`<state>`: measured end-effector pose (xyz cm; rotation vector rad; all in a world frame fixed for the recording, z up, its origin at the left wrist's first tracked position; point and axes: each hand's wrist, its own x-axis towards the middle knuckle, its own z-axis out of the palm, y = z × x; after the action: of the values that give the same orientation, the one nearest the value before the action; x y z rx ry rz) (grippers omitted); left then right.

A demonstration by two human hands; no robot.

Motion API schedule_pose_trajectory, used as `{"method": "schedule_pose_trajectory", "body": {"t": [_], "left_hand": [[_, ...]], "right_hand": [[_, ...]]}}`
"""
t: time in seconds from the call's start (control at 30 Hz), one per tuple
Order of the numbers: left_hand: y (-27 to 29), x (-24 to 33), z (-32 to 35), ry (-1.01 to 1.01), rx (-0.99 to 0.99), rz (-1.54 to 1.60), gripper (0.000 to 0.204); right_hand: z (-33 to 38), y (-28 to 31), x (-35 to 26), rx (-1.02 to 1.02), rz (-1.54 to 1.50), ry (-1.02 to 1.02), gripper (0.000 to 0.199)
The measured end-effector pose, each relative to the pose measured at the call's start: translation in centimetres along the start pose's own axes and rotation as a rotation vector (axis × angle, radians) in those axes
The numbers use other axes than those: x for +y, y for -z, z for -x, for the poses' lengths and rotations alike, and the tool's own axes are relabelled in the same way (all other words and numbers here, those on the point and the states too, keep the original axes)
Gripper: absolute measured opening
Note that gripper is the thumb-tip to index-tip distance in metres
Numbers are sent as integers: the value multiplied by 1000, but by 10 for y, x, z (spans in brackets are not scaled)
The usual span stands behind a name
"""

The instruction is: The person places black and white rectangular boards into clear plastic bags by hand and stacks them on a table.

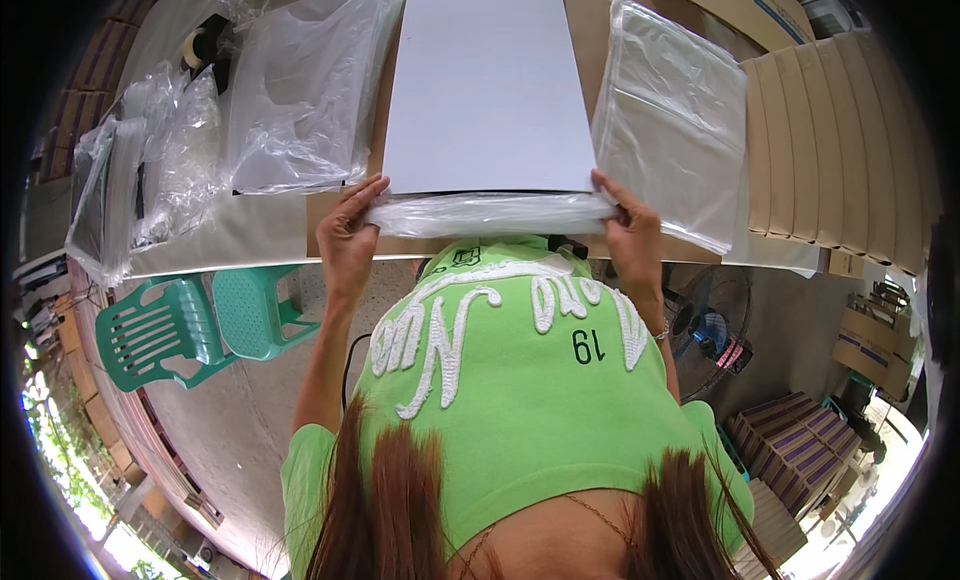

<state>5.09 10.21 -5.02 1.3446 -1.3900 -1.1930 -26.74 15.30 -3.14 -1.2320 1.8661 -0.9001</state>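
A large white board [488, 90] lies flat in front of me on the table. Along its near edge runs a strip of bunched clear plastic film [490, 216]. My left hand [350, 220] is closed at the board's near left corner, fingertips at the edge and the film's end by the thumb. At the near right corner, my right hand [632, 230] is closed in the same way. Whether the film wraps the board or only lies against it, I cannot tell.
Clear plastic bags [300, 90] lie left of the board, more bags [670, 130] right. Folded cardboard [835, 145] stands in a row at far right. A black tape dispenser [208, 52] sits at far left. Below are a green chair [160, 330], a green stool [260, 315] and a fan [708, 330].
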Motion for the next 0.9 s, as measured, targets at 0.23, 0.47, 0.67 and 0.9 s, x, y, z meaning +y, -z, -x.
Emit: {"method": "schedule_pose_trajectory", "body": {"t": [0.23, 0.47, 0.67, 0.9], "left_hand": [[10, 66, -14, -474, 154, -272, 41], [36, 152, -16, -889, 192, -206, 37], [86, 190, -5, -1027, -173, -228, 56], [108, 200, -2, -846, -448, -183, 38]], "right_hand": [[-6, 46, -44, 253, -78, 459, 49], [15, 94, -94, 471, -140, 794, 29], [38, 116, -117, 450, -163, 868, 32], [40, 153, -114, 105, 73, 915, 46]]}}
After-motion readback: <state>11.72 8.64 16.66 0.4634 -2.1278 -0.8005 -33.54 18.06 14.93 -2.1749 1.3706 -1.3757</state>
